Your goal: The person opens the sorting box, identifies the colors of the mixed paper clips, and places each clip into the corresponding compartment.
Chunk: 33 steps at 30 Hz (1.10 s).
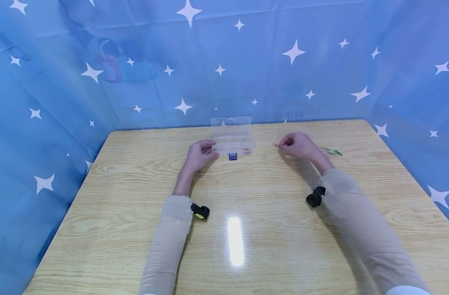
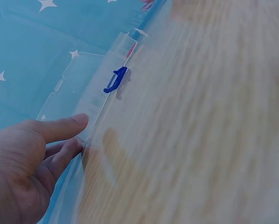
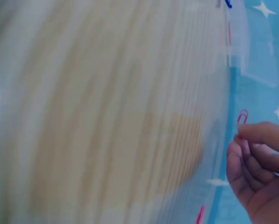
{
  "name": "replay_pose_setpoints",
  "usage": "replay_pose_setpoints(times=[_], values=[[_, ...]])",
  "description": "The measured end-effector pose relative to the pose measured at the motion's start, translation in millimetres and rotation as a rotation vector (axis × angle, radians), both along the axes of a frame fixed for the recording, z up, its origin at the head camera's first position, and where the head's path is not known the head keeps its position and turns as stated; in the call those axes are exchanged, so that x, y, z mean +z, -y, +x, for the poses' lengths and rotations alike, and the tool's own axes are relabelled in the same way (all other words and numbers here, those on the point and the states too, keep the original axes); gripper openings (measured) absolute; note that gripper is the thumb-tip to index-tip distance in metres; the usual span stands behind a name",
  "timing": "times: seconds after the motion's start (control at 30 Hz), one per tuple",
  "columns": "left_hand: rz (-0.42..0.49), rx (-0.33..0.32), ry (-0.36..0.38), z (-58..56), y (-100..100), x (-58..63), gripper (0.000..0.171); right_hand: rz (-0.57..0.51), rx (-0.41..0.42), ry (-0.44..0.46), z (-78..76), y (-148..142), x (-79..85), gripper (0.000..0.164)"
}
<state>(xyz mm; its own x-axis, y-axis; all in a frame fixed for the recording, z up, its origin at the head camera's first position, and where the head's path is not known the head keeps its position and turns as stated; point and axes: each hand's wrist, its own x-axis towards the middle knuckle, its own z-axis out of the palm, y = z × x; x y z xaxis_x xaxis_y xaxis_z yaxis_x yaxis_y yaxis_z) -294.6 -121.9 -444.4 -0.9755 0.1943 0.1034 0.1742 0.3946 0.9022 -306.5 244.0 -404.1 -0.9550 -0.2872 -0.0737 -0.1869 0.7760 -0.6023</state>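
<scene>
A clear plastic compartment box (image 1: 229, 146) stands near the back edge of the table with its lid raised. My left hand (image 1: 201, 155) holds the box's left end between thumb and fingers. Red paper clips (image 1: 247, 150) lie in the compartment at the box's right end. A blue latch (image 2: 115, 80) sticks out from the front of the box. To the right of the box, my right hand (image 1: 297, 144) pinches a red paper clip (image 3: 242, 116) between thumb and fingertip, with its looped end pointing toward the box.
Several green paper clips (image 1: 330, 152) lie on the wooden table (image 1: 268, 229) right of my right hand. Another red clip (image 3: 200, 214) shows low in the right wrist view. A blue star-patterned cloth (image 1: 224, 53) hangs right behind the table.
</scene>
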Motion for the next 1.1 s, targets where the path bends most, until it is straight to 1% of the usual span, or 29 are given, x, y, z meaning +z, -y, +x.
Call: replay_pose_setpoints(times=[0.13, 0.37, 0.53, 0.67, 0.87, 1.1], values=[[0.007, 0.000, 0.004, -0.2, 0, -0.3, 0.041, -0.035, -0.003, -0.051, -2.5, 17, 1.3, 0.016], [0.018, 0.002, 0.004, 0.8, 1, 0.0, 0.041, -0.096, 0.012, -0.092, -5.0, 48, 4.8, 0.015], [0.022, 0.005, 0.018, 1.8, 1, 0.3, 0.042, -0.114, 0.031, -0.081, -6.1, 66, 5.2, 0.014], [0.017, 0.009, 0.015, 1.5, 0, 0.1, 0.042, -0.112, 0.045, -0.064, -6.3, 75, 5.2, 0.014], [0.025, 0.001, 0.015, -0.3, -2, -1.5, 0.042, -0.115, 0.065, -0.052, -6.0, 82, 4.9, 0.013], [0.025, 0.010, 0.015, 0.5, 0, -1.5, 0.041, -0.118, 0.075, -0.027, -7.4, 85, 1.1, 0.013]])
